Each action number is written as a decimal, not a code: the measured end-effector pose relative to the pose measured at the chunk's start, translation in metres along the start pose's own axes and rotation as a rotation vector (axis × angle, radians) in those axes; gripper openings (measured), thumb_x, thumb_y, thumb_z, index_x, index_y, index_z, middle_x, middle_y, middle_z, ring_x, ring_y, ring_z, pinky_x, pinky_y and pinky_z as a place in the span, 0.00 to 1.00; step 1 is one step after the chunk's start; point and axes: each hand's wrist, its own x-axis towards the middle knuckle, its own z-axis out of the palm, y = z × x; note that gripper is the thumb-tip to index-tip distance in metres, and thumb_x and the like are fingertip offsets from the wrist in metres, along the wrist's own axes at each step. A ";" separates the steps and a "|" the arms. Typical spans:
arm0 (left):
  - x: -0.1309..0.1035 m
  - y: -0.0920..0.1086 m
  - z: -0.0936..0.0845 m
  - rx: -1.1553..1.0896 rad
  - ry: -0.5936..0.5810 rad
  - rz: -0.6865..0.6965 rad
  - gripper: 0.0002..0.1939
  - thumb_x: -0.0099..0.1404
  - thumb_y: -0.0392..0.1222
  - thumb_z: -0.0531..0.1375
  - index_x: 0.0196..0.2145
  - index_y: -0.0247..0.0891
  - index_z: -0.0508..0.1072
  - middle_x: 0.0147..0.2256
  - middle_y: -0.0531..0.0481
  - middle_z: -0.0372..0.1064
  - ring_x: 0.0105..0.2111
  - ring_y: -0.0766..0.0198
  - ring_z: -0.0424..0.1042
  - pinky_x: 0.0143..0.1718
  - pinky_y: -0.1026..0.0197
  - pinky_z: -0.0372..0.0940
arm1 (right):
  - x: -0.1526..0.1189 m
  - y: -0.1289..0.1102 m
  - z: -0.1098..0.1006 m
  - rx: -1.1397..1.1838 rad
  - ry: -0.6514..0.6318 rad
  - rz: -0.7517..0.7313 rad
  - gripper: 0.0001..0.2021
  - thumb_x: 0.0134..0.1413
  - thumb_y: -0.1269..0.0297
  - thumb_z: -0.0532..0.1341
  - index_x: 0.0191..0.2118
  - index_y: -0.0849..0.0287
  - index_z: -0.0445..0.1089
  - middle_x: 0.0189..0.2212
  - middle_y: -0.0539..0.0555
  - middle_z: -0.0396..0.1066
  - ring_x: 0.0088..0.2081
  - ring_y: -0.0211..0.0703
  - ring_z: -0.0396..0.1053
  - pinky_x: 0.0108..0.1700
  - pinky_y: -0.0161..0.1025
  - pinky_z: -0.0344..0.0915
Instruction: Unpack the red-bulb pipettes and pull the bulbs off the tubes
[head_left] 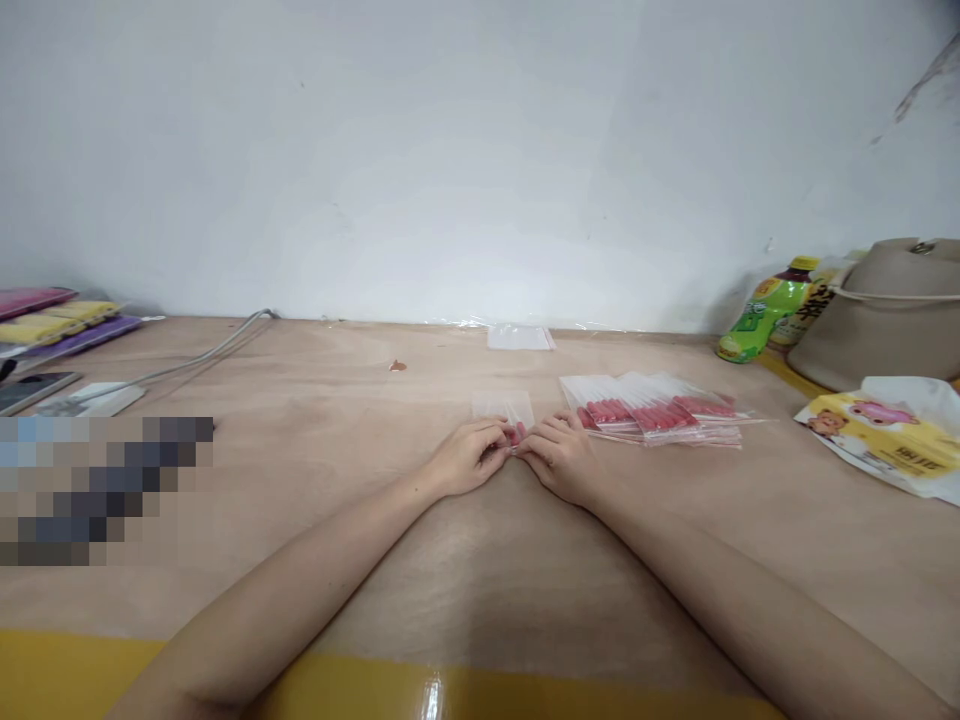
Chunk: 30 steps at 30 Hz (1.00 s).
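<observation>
Both hands meet at the middle of the table over a small clear plastic bag (501, 405) with red stick-like pieces inside. My left hand (474, 455) pinches the near edge of this bag from the left, fingers bent. From the right, my right hand (559, 455) has its fingers closed on the same edge, its fingertips close to those of my left. Fingers hide much of the red pieces. Just right of my right hand lies a pile of similar clear bags (660, 410) holding red pieces, overlapping one another.
A flat stack of clear bags (519, 338) lies by the wall. At right are a green drink bottle (765, 312), a beige bucket-like bag (870, 320) and a printed yellow-and-white package (892, 435). Colourful packs (64, 322), a phone (37, 392) and a grey cable (195, 358) lie left.
</observation>
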 end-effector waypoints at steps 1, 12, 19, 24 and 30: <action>0.000 0.000 0.000 -0.011 -0.006 -0.005 0.07 0.62 0.36 0.51 0.28 0.38 0.66 0.40 0.47 0.69 0.49 0.61 0.65 0.50 0.57 0.61 | 0.000 -0.001 0.000 -0.002 0.001 0.001 0.07 0.55 0.70 0.55 0.29 0.57 0.68 0.29 0.48 0.72 0.33 0.37 0.64 0.43 0.41 0.50; -0.004 0.000 0.003 0.024 -0.025 -0.053 0.07 0.62 0.33 0.48 0.33 0.38 0.64 0.39 0.47 0.68 0.43 0.62 0.68 0.43 0.59 0.63 | 0.005 -0.009 0.002 -0.116 -0.063 0.013 0.07 0.55 0.71 0.54 0.28 0.59 0.66 0.28 0.52 0.70 0.33 0.40 0.63 0.40 0.41 0.50; -0.005 0.001 0.002 0.029 0.028 -0.069 0.05 0.62 0.34 0.48 0.29 0.38 0.62 0.36 0.47 0.67 0.37 0.63 0.69 0.38 0.61 0.64 | 0.006 -0.012 0.001 -0.105 -0.025 -0.018 0.09 0.56 0.71 0.53 0.27 0.59 0.67 0.27 0.51 0.70 0.31 0.39 0.62 0.37 0.38 0.50; -0.005 -0.001 0.001 0.021 0.039 -0.042 0.05 0.63 0.34 0.48 0.30 0.37 0.62 0.36 0.48 0.68 0.36 0.64 0.69 0.38 0.62 0.64 | 0.003 -0.013 0.003 -0.108 0.078 0.061 0.08 0.56 0.68 0.55 0.28 0.57 0.69 0.25 0.49 0.71 0.31 0.37 0.63 0.40 0.39 0.49; -0.006 0.001 0.001 0.043 0.029 -0.037 0.05 0.62 0.34 0.48 0.30 0.37 0.62 0.35 0.48 0.67 0.34 0.65 0.68 0.36 0.62 0.63 | 0.005 -0.015 0.002 -0.120 0.029 0.035 0.08 0.56 0.70 0.54 0.27 0.58 0.68 0.26 0.50 0.71 0.32 0.39 0.62 0.42 0.40 0.49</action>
